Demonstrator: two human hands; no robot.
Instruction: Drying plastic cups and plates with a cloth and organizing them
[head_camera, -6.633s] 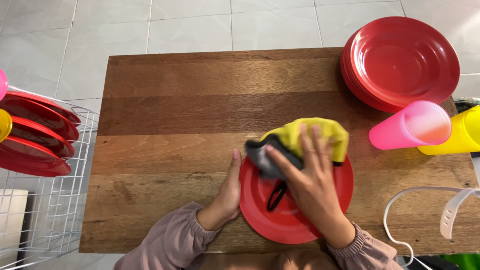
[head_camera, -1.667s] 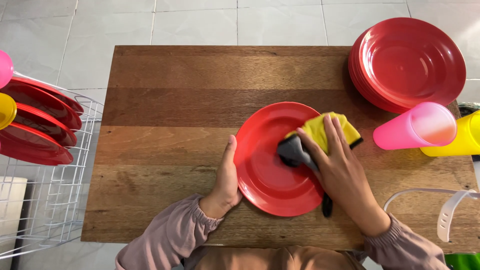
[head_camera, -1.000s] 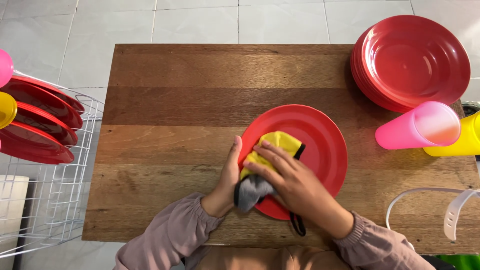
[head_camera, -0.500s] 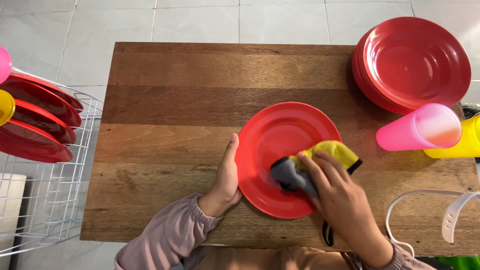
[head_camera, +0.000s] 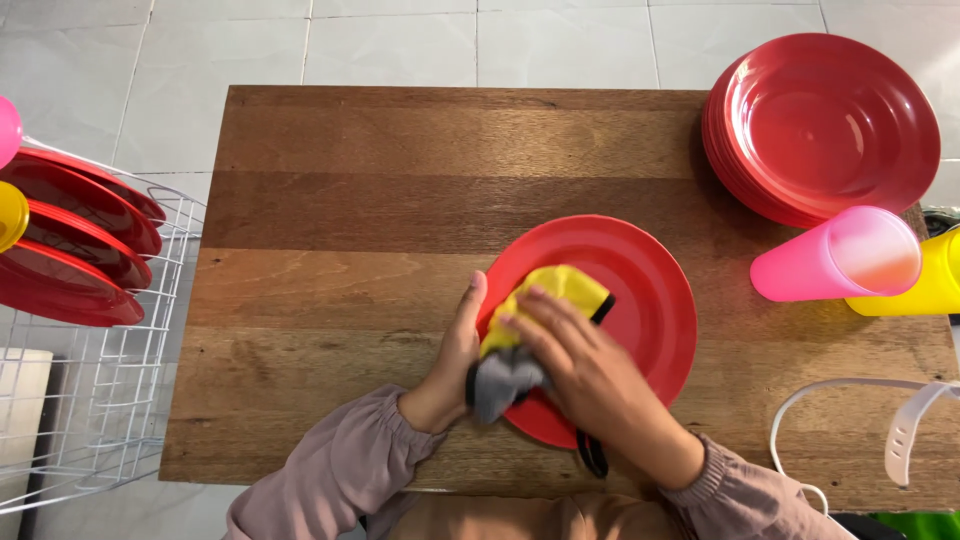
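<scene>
A red plate (head_camera: 640, 300) lies on the wooden table (head_camera: 400, 200) in front of me. My left hand (head_camera: 452, 362) holds the plate's left rim, thumb up along the edge. My right hand (head_camera: 590, 375) presses a yellow and grey cloth (head_camera: 520, 335) onto the left part of the plate, next to my left hand. A black loop of the cloth hangs out below my right wrist.
A stack of red plates (head_camera: 820, 125) sits at the table's far right corner. A pink cup (head_camera: 835, 255) and a yellow cup (head_camera: 920, 280) lie on their sides beside it. A white wire rack (head_camera: 120, 400) at the left holds several red plates (head_camera: 75, 255). A white strap (head_camera: 900, 420) lies at the right.
My right hand has swept the cloth from the plate's lower right across to its left side, beside my left hand. The left hand stays on the rim.
</scene>
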